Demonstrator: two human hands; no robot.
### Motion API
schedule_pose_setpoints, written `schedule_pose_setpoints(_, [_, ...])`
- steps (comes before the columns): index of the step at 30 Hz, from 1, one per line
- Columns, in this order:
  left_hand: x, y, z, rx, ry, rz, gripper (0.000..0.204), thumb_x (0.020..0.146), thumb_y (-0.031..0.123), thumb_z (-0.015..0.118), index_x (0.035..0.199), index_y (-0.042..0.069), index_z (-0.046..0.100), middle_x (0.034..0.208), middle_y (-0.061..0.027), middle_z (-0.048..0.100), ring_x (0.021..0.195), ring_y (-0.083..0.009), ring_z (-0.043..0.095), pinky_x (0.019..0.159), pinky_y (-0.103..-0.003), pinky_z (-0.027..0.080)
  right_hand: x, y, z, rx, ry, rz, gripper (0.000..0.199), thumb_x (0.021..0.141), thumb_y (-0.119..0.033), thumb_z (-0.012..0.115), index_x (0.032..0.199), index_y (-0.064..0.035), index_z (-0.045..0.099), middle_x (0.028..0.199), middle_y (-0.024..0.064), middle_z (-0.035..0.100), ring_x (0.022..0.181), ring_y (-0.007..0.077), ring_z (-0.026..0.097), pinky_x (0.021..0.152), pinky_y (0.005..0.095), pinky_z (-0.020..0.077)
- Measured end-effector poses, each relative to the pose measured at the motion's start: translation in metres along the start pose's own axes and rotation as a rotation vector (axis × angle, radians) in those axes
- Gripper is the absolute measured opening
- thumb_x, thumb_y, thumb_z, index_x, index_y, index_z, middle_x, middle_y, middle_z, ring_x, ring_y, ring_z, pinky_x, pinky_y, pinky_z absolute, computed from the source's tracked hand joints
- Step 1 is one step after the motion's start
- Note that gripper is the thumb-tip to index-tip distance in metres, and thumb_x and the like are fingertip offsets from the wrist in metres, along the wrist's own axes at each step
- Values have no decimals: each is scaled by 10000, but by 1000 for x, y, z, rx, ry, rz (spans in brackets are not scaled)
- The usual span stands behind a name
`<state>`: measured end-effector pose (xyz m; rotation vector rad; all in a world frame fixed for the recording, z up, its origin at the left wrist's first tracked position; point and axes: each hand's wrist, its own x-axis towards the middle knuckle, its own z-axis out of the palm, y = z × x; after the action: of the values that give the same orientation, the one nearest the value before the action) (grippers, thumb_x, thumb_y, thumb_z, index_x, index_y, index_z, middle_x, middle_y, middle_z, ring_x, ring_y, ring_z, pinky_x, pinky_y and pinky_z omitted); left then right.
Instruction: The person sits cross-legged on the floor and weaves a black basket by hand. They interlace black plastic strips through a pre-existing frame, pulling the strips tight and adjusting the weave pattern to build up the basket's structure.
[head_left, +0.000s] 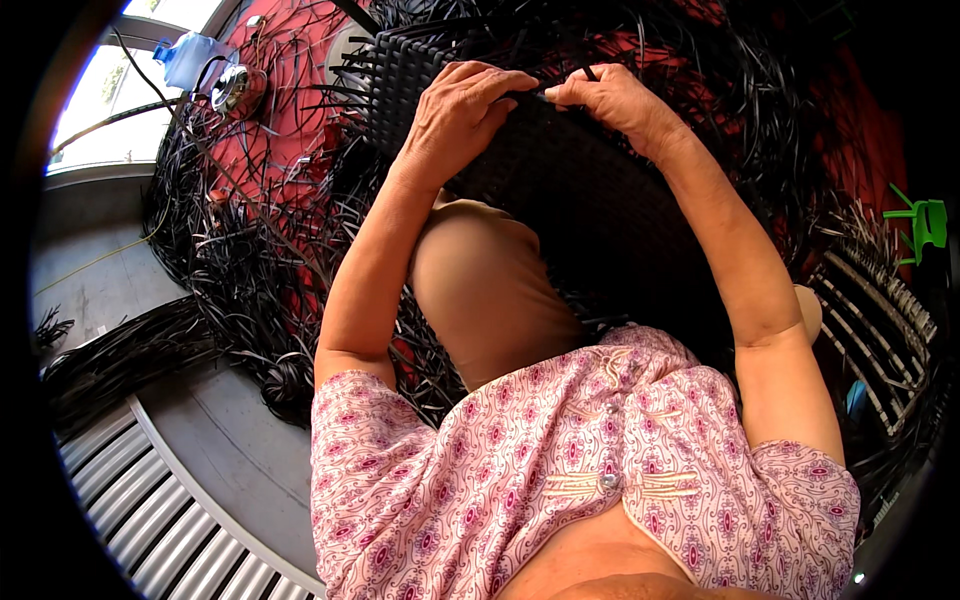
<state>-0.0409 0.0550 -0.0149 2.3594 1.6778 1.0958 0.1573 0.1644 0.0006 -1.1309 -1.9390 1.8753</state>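
Red floor (285, 165) runs beyond and to both sides of the hands, mostly buried under loose black strips (225, 270); thickest heaps left of the left hand and beyond the right.

Main item: black woven panel (400, 85), directly under and between both hands, next to a tan-trousered knee (490, 280). Look: flat glossy strips in tight over-under basket weave, crisp checker pattern just left of the left hand. Toward the body it falls into near-black shadow, weave barely readable. Loose strip ends stick out past its left edge.

Orientation: far edge passes under the fingertips, running left to right and dropping a little to the right; the face slopes back toward the body. Can't call the long axis, far boundary lost in shadow.

Slatted metal rack (170, 510): well left of the left hand, nearer the body. Pale-barred frame (870, 320): right of the right forearm.

Left hand (462, 110): fingers bent over the panel edge, thumb near forefinger; can't tell if it grips. Right hand (618, 103): thumb and forefinger pinching a thin black strip (590, 73).

Blue translucent jug (193, 60): well left of the left hand. Green plastic piece (930, 225): far right of the right hand.
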Motion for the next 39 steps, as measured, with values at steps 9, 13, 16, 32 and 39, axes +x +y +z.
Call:
schedule_pose_setpoints(9, [-20, -3, -7, 42, -169, 98, 484, 842, 12, 631, 1318, 84, 574, 1347, -88, 596, 1294, -271, 520, 1057, -411, 420, -19, 13, 15, -623, 274, -491, 205, 806, -213, 753, 820, -28, 665, 852, 102, 662, 741, 269, 639, 700, 353, 515])
schedule_pose_setpoints(13, [-31, 3, -9, 38, -214, 78, 545, 825, 9, 638, 1355, 76, 533, 1420, -95, 534, 1355, -277, 460, 1103, -415, 366, -36, 22, 17, -499, 343, -529, 256, 798, -185, 769, 974, -20, 683, 933, 91, 676, 810, 218, 659, 762, 329, 537])
schedule_pose_setpoints(16, [-30, 6, -10, 7, -156, 36, 534, 826, 31, 659, 1346, 76, 543, 1367, -84, 580, 1294, -274, 509, 1084, -406, 376, -43, 21, 4, -395, 414, -324, 333, 795, -213, 777, 1033, 2, 687, 929, 79, 705, 827, 146, 667, 789, 309, 540])
schedule_pose_setpoints(32, [26, 40, 16, -108, -154, -45, 525, 794, 58, 714, 1298, 134, 586, 1052, -18, 704, 1103, -233, 603, 1005, -391, 428, -39, 35, -10, 52, 151, -174, 279, 827, -204, 762, 1043, -42, 693, 902, 4, 676, 846, 85, 614, 785, 254, 496])
schedule_pose_setpoints(39, [29, 41, 21, -94, -182, -58, 545, 772, 28, 721, 1290, 136, 587, 1018, -26, 710, 1088, -238, 612, 995, -397, 438, -40, 38, -16, 123, 62, -182, 213, 904, -148, 663, 1088, -41, 672, 888, -51, 608, 802, 32, 536, 774, 213, 466])
